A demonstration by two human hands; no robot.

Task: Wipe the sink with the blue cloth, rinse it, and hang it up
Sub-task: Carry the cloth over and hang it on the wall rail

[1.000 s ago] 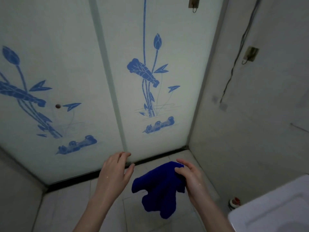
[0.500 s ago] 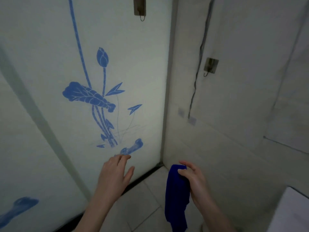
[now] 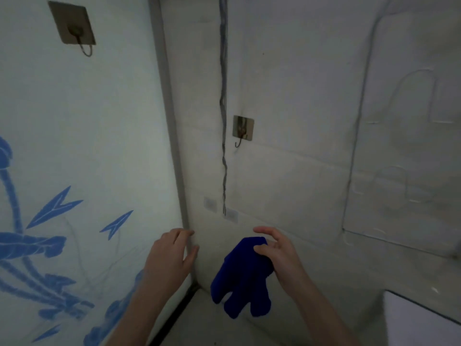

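Note:
The blue cloth (image 3: 240, 275) hangs bunched from my right hand (image 3: 279, 253), pinched at its top between thumb and fingers, in front of the room's corner. My left hand (image 3: 169, 258) is held up beside it with fingers apart and nothing in it, close to the frosted glass door's frame. A metal wall hook (image 3: 242, 129) is fixed to the grey wall well above the cloth. Another hook (image 3: 73, 27) sits high on the glass panel at the upper left. A white corner of the sink (image 3: 424, 318) shows at the lower right.
The frosted glass panel (image 3: 87, 146) with blue flower prints fills the left side. A dark cable (image 3: 223, 108) runs down the wall beside the nearer hook. The grey tiled wall (image 3: 324, 121) fills the right side.
The view has swung right and upward, from the floor and glass door to the wall corner with the hooks. My right hand has raised the cloth; my left hand stays beside it, empty.

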